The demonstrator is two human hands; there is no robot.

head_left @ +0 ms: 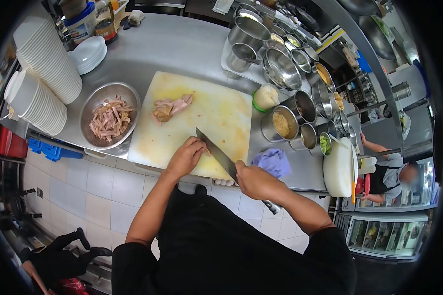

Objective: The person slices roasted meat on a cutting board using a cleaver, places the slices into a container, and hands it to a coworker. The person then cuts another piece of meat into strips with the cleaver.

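My right hand (253, 181) grips a large kitchen knife (217, 156), its blade pointing up and left over a stained white cutting board (174, 140). Close to the blade, my left hand (188, 156) has its fingers curled together on a small piece of pale pink meat (206, 150), mostly hidden by the fingers. Farther back on the board lie larger pieces of meat (171, 107). A metal bowl (86, 115) left of the board holds meat cut into strips (112, 120).
Stacked white tubs (49, 59) and white plates (89, 53) stand at the left. Metal containers of ingredients (280, 123) crowd the right side, near a purple cloth (273, 162) and a round white board (337, 169). A co-worker (386, 179) stands at far right, another person (59, 263) at lower left.
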